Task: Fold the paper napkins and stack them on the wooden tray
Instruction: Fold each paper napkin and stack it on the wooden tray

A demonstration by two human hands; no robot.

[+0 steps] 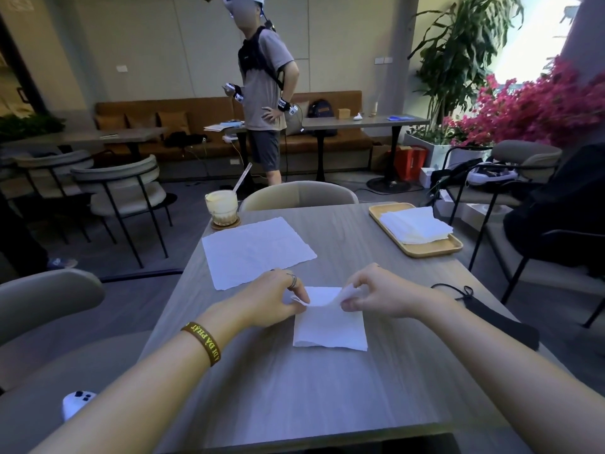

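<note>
On the table (294, 388), a folded napkin (330, 326) lies flat. Its far edge is pinched at the left corner by the left hand (273, 298) and held raised at the other corner, also pinched, by the right hand (379, 294).

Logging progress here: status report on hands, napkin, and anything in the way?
Left hand and right hand pinch napkin at far edge, mid-fold. Folded stack on wooden tray; flat napkin waiting. Black fabric item by right forearm.
</note>
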